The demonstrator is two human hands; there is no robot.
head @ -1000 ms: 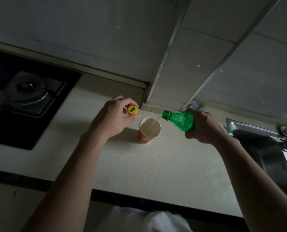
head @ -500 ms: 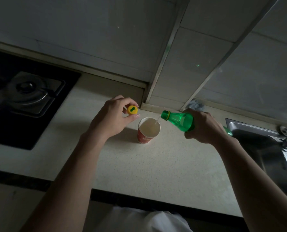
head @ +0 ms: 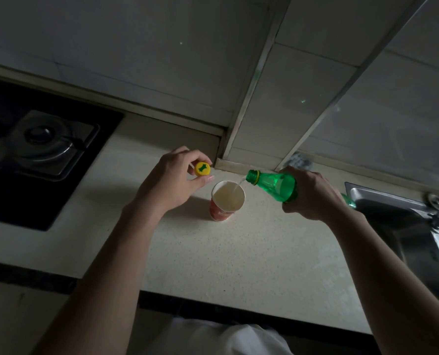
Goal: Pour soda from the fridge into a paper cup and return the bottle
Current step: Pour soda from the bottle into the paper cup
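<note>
Soda (head: 225,197) runs in a thin stream from the tilted green bottle (head: 274,185), its mouth just above the rim of the paper cup (head: 219,213), which stands on the worktop (head: 238,252). The right hand (head: 313,194), beside the cup, has its grip wrapped round the bottle's body, while the left hand (head: 172,180), on the cup's other side, pinches the yellow cap (head: 203,169). The cup looks well filled, so a steeper tilt or a late stop could spill soda over the rim, and with no hand steadying it, a knock from the bottle neck could tip it.
</note>
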